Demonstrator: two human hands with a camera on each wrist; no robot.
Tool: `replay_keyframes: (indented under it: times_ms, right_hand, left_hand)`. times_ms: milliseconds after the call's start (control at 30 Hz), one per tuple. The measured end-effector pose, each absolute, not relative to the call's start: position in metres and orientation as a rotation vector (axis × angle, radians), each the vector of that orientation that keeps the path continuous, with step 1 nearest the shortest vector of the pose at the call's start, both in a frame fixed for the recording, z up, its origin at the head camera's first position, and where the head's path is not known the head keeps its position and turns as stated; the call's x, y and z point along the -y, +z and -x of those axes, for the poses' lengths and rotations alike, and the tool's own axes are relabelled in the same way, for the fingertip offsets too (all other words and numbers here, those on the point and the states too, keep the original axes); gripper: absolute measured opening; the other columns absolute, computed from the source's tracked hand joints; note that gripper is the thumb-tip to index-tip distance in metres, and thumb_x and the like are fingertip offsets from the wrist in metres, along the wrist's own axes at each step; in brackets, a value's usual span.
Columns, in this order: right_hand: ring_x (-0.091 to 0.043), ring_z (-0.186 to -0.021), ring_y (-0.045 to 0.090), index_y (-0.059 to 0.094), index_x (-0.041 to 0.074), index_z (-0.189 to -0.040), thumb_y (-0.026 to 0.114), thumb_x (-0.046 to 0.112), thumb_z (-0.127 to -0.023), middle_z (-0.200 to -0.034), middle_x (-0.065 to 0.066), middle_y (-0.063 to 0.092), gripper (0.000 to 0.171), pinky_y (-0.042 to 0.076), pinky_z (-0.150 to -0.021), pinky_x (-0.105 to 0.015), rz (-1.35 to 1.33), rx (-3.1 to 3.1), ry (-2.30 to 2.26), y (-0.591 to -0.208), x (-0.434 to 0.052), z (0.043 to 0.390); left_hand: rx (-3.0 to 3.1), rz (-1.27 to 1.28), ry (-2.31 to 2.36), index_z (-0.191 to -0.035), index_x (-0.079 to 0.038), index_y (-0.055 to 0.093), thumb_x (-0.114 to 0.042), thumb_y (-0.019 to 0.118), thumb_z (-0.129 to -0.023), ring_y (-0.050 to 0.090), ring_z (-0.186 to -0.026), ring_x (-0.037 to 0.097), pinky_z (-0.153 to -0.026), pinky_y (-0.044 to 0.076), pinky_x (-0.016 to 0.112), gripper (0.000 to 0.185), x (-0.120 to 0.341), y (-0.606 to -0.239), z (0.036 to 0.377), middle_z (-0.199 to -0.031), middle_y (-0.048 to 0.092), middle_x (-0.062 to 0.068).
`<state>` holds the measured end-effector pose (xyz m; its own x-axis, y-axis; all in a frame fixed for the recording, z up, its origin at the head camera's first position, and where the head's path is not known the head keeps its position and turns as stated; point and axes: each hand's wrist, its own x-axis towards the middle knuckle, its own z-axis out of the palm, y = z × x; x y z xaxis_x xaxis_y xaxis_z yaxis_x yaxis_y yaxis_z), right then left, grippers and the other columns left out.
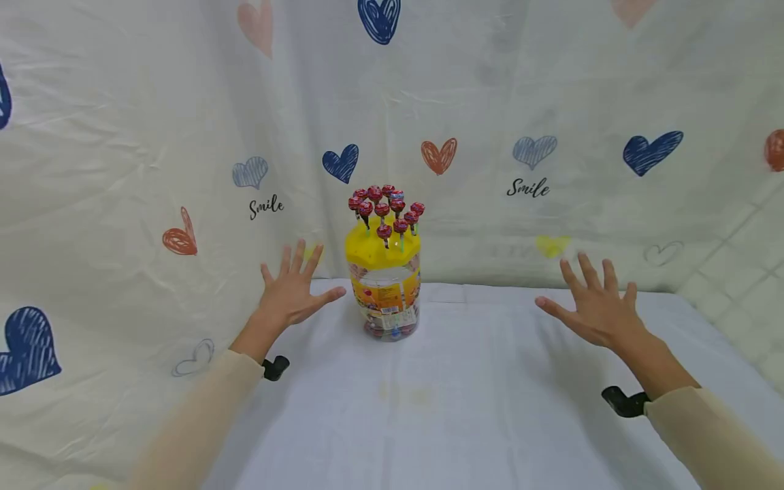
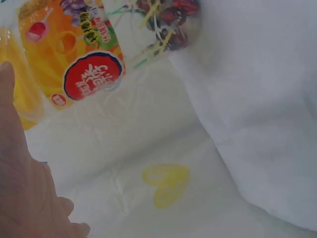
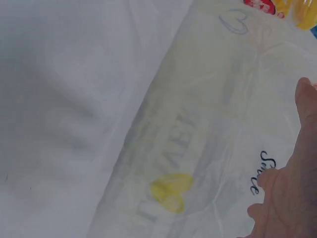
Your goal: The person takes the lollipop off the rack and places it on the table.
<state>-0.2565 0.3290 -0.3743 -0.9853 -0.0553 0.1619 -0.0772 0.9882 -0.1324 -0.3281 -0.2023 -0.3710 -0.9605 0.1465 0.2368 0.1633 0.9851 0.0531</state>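
clear plastic, a yellow lid and a paper label make up the jar (image 1: 384,292), which stands upright near the back of the table (image 1: 490,408), close to the heart-print cloth (image 1: 122,170) hung behind it. red lollipops (image 1: 386,207) stand on sticks in the lid, and more wrapped ones lie in the bottom of the jar, seen through the wall in the left wrist view.

the left hand (image 1: 292,289) hovers just left of the jar, fingers spread wide and holding nothing, thumb pointing toward the wall without touching it. the right hand (image 1: 593,305) is also spread wide and empty, well apart from the jar on its right side.

the jar looks stiff and light for its size, since only the bottom layer seems filled. its smooth wall and glossy label would probably be slippery, so one palm on each side of the clear body, below the lid, seems the surest hold. the lollipops on top look loosely seated and could tip or drop out if the jar tilts, so it is best kept upright. the lid itself seems a poor place to grip: it may lift off, and the sticks get in the way.
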Motion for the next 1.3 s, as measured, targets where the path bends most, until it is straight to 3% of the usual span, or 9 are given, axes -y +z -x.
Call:
replay_keyframes:
  times_ms: [300,533,833,1100,1300]
  right_hand:
    - [-0.055,-0.142,-0.013,0.0,0.015,-0.155,0.041,0.073,-0.088,-0.161,-0.02,-0.009,0.098,0.001,-0.097,-0.085,-0.147,2.961,0.341,-0.389,-0.303,0.233]
    - [-0.054,-0.143,-0.002,0.004,0.014,-0.156,0.046,0.063,-0.092,-0.161,-0.022,0.0,0.091,0.006,-0.102,-0.08,-0.234,2.898,0.523,-0.396,-0.281,0.216]
    - [-0.047,-0.143,0.017,0.013,0.023,-0.156,0.053,0.049,-0.095,-0.16,-0.014,0.015,0.077,0.021,-0.1,-0.076,-0.342,2.753,0.849,-0.394,-0.257,0.211]
    - [-0.034,-0.14,0.031,0.021,0.037,-0.152,0.055,0.043,-0.096,-0.157,-0.001,0.027,0.066,0.032,-0.103,-0.067,-0.378,2.625,1.149,-0.382,-0.238,0.215]
    - [-0.029,-0.134,0.043,0.03,0.039,-0.148,0.06,0.037,-0.094,-0.151,0.002,0.039,0.061,0.037,-0.105,-0.061,-0.429,2.52,1.295,-0.374,-0.22,0.228]
  left_hand:
    - [2.859,0.282,-0.334,-0.153,-0.037,-0.009,-0.089,0.034,-0.075,-0.004,-0.151,0.036,-0.106,0.003,0.079,0.103,0.188,-0.395,0.316,-0.163,-0.012,0.003]
    - [2.812,0.295,-0.691,-0.148,-0.047,-0.015,-0.084,0.043,-0.077,0.004,-0.151,0.034,-0.111,0.003,0.075,0.099,0.174,-0.424,0.313,-0.164,-0.007,0.0]
    - [2.602,0.301,-1.301,-0.147,-0.051,-0.005,-0.069,0.06,-0.079,0.015,-0.151,0.025,-0.115,0.02,0.064,0.096,0.151,-0.438,0.314,-0.162,0.003,-0.016]
    - [2.398,0.357,-1.638,-0.153,-0.039,0.007,-0.055,0.074,-0.076,0.027,-0.146,0.026,-0.113,0.03,0.06,0.103,0.135,-0.437,0.325,-0.161,0.019,-0.007]
    - [2.395,0.378,-1.833,-0.151,-0.045,0.002,-0.054,0.077,-0.074,0.022,-0.148,0.024,-0.114,0.026,0.062,0.108,0.133,-0.434,0.333,-0.161,0.015,-0.008]
